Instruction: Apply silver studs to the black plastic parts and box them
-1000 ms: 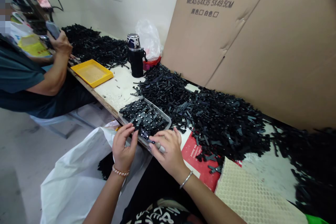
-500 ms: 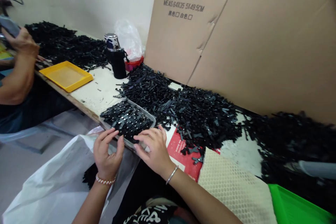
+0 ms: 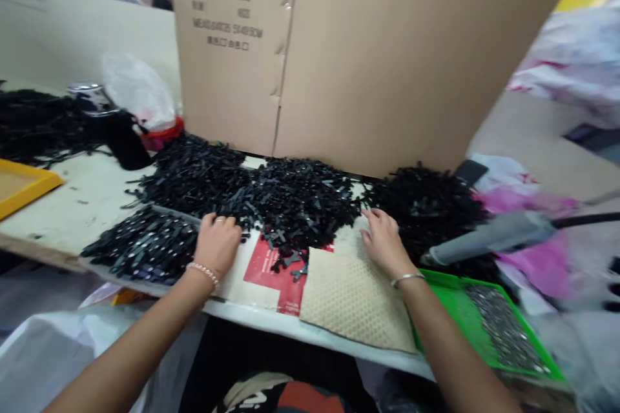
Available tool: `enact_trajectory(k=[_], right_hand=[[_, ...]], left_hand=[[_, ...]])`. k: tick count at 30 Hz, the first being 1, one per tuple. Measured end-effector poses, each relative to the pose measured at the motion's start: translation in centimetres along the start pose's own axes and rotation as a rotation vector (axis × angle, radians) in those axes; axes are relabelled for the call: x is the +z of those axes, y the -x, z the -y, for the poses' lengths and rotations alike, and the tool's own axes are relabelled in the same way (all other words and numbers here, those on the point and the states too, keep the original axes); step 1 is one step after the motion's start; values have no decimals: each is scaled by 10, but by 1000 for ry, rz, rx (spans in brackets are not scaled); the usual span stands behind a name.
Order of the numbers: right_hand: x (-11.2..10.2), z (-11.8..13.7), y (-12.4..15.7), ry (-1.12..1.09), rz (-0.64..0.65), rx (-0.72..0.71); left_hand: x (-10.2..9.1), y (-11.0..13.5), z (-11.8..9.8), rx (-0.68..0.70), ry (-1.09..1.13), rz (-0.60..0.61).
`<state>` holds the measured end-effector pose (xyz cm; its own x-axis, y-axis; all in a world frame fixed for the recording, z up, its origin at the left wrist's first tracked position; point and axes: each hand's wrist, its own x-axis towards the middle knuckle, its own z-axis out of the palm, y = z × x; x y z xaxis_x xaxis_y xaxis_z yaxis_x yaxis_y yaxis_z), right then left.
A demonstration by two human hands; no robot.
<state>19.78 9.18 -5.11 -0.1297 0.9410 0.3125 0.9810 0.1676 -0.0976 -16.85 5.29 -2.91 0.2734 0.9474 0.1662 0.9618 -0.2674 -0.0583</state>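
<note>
My left hand is at the right end of a shallow clear tray filled with small black strips. Its fingers curl down and inward, hiding their tips, so what they hold, if anything, does not show. My right hand hovers above the pale table behind a textured beige mat. Thumb and forefinger are apart there, with nothing visible between them. Between the hands lies a large heap of loose black strips, partly over a red and white sheet.
A tall cardboard sheet stands behind the heaps. At right are a grey-handled tool with a cord and a green tray of small metal parts. A black-sleeved flask, plastic bag and yellow tray sit at left.
The view has swung right. Both hands have left the front edge of the filled tray: the left to its right end, the right away to the right, past the mat.
</note>
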Motion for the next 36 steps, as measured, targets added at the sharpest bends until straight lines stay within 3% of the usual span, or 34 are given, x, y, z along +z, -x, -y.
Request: enact_trajectory(k=[4, 9, 11, 14, 16, 18, 23, 28, 30, 32, 34, 36], right_hand=[[-7, -19, -10, 115, 238, 167], [-2, -30, -32, 91, 298, 214], [2, -33, -41, 74, 318, 216], [7, -36, -51, 54, 338, 231], [7, -37, -55, 42, 356, 250], [6, -38, -58, 28, 384, 273], [-9, -40, -61, 7, 408, 347], [-47, -25, -46, -28, 269, 363], [-60, -3, -23, -201, 193, 296], [-64, 29, 11, -680, 144, 193], [-58, 65, 49, -1176, 255, 178], [-45, 95, 80, -1469, 289, 212]], left_hand=[[-5, -2, 7, 9, -22, 58], [-29, -2, 1, -119, 84, 29], [-40, 0, -11, -267, 278, -59], [-54, 7, -41, -565, 896, -145], [-60, 13, -66, -726, 1400, -90], [-63, 20, -90, -849, 1759, -6], [-57, 37, -129, -1000, 2055, 13], [-50, 46, -144, -1073, 2178, -84], [-50, 47, -150, -1098, 2204, -140], [-50, 47, -157, -1101, 2241, -166], [-49, 47, -166, -1070, 2289, -170], [-46, 48, -173, -1010, 2318, -154]])
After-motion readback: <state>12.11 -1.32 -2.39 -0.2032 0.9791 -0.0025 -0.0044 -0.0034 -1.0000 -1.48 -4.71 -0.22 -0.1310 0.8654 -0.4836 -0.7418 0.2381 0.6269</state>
